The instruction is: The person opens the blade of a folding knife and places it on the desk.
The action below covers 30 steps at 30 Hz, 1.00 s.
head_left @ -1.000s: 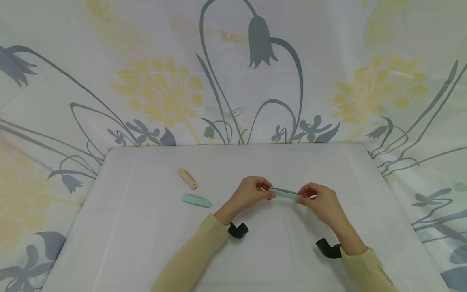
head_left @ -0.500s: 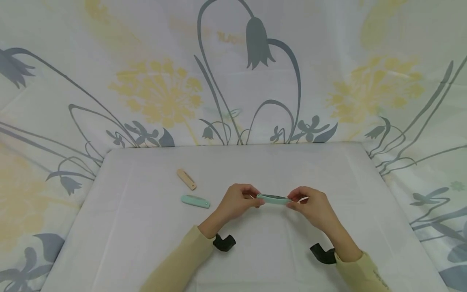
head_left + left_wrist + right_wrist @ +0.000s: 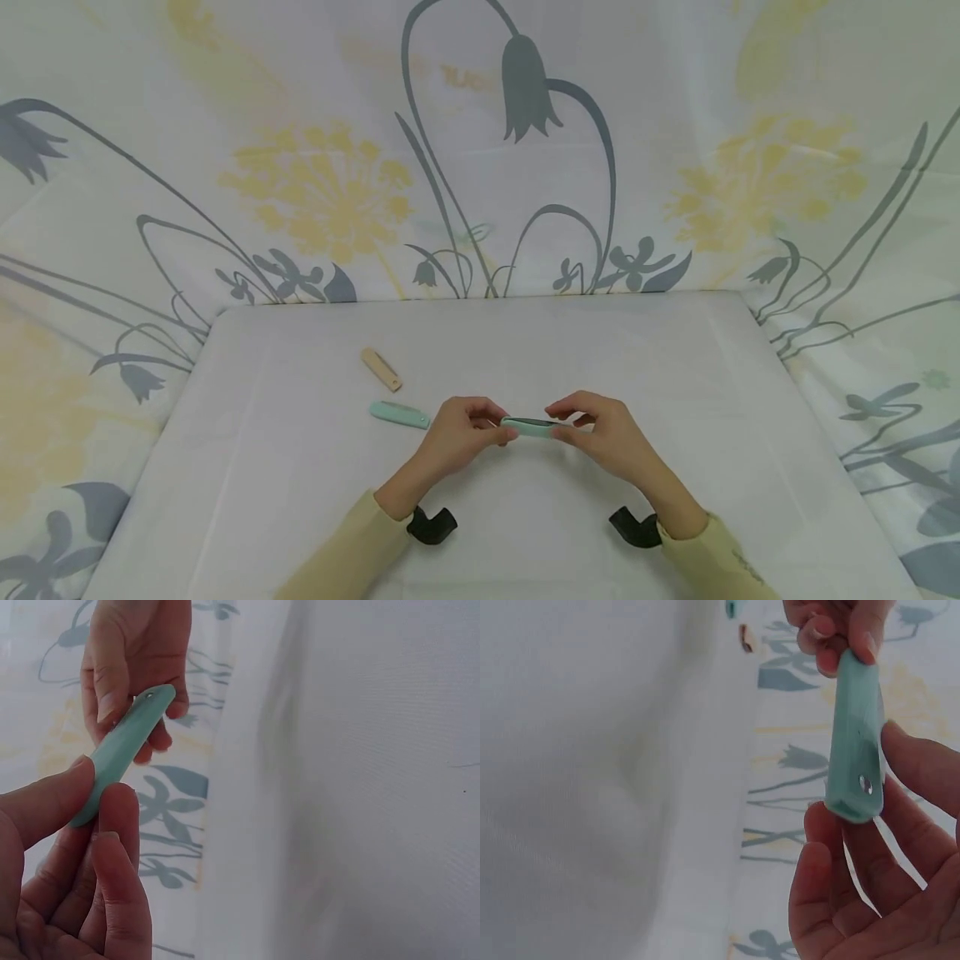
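Note:
In the head view, a mint-green folding razor (image 3: 529,427) is held up over the table between both hands. The left hand (image 3: 462,435) pinches one end between thumb and fingers, as the left wrist view also shows. At the opposite end, beside a metal rivet, the right hand (image 3: 900,862) has its thumb along the edge and fingertips under the handle. A dark strip, perhaps the folded blade, shows along the upper side. Just left of the left hand lies a second mint-green folding razor (image 3: 397,413), partly behind that hand. A beige folding razor (image 3: 382,370) lies beyond it.
A white cloth covers the table (image 3: 300,500). Floral fabric (image 3: 480,167) hangs behind and at both sides. Black curved pieces stick out at the left cuff (image 3: 432,526) and the right cuff (image 3: 634,528).
Both hands have moved left and nearer the body with the held folding razor. The right forefinger now sits higher above the razor's end. Both razors on the table stay put.

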### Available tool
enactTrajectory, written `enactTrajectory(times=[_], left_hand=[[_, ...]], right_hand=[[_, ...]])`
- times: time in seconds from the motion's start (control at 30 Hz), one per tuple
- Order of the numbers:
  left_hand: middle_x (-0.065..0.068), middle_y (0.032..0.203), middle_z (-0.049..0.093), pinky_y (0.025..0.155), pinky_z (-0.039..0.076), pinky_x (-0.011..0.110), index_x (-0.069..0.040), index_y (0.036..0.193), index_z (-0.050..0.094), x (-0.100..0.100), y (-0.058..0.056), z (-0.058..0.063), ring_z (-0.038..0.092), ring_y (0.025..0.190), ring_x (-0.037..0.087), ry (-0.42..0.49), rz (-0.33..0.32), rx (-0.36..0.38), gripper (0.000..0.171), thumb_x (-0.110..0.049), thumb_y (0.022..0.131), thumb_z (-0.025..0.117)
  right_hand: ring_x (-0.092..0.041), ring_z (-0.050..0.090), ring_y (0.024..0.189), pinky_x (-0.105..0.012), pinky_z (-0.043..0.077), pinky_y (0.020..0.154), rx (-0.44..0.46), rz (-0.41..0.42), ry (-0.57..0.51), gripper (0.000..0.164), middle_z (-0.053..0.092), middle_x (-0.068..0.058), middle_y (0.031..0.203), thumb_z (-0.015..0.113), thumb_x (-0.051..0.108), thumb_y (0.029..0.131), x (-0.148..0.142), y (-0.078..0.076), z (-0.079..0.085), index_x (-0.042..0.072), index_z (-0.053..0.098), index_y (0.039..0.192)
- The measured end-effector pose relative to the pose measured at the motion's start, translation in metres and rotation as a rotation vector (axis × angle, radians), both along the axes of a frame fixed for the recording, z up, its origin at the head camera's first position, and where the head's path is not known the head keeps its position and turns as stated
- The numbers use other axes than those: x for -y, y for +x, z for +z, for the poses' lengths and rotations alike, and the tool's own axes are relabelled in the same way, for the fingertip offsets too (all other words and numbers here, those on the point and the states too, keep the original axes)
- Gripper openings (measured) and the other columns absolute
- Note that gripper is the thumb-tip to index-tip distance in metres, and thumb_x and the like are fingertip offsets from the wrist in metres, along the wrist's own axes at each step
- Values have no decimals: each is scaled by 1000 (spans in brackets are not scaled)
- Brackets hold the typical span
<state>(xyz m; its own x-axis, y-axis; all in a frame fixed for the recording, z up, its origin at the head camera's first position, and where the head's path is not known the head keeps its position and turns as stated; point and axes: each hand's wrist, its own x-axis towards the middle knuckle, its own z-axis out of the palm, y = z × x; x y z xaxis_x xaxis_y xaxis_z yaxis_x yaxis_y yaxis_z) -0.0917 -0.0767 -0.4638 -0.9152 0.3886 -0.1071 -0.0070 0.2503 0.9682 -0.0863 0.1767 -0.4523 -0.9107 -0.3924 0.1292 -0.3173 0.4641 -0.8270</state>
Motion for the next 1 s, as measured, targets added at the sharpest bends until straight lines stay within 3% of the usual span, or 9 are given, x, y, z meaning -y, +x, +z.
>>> enactTrajectory(times=[0.23,0.53,0.73,1.0], left_hand=[[0,76,73,62,46,26,-9,93,74,4,8,-6,70,76,31,-6,27,-19,18,-25,86,80],[3,77,74,65,50,28,-10,94,74,10,16,-3,71,76,32,-21,44,-52,17,-24,87,80],[1,77,74,64,49,27,-10,93,75,13,16,0,71,76,31,-23,54,-63,14,-21,87,80],[0,75,73,60,48,25,-8,93,75,13,16,5,71,74,32,-24,55,-65,13,-18,86,80]], right_hand=[[-15,66,89,-33,55,75,-23,49,-70,18,71,0,102,76,13,89,23,0,-5,8,75,107],[-11,65,82,-30,55,71,-13,55,-70,5,71,8,91,75,18,91,36,0,-4,17,78,95],[-11,62,75,-28,53,66,-49,8,-50,7,68,10,86,75,19,91,43,3,-3,13,74,88],[-14,58,75,-28,51,69,-61,-73,-36,5,64,7,85,72,8,90,52,11,0,10,69,88]])
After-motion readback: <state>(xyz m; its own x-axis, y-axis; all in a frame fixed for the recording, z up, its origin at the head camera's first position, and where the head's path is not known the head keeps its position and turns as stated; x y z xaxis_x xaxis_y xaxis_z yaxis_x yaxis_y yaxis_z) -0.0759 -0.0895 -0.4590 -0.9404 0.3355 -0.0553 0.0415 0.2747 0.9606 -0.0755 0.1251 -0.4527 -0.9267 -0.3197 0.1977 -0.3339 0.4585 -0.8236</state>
